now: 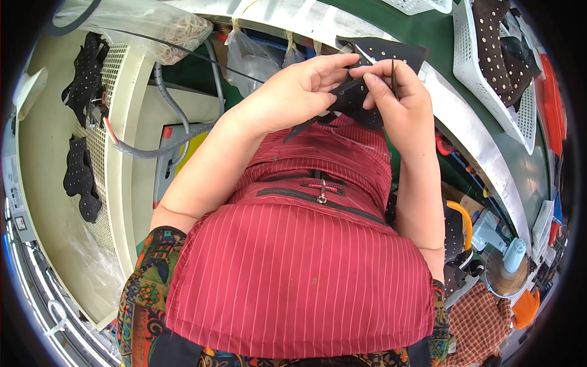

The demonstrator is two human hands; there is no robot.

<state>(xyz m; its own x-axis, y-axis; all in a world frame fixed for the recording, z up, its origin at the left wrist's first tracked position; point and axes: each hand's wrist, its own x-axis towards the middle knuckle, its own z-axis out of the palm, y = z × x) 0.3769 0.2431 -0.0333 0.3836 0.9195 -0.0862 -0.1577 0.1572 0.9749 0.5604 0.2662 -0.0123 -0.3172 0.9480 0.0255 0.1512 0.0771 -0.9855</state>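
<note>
Left fingers pinch black cloth, right fingers grip dark tool; cloth likely light, limp, best held by edges.

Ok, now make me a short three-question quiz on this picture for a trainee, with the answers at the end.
1. Which hand holds the slim dark tool, next to the dark dotted piece?
2. True or false: the apron is plain blue with no pattern.
3. Fill in the blank: at the upper right, more dark dotted material sits in a white, open-topped ____.

Key:
1. The right hand.
2. False; it is red with pale stripes.
3. Basket.
</note>
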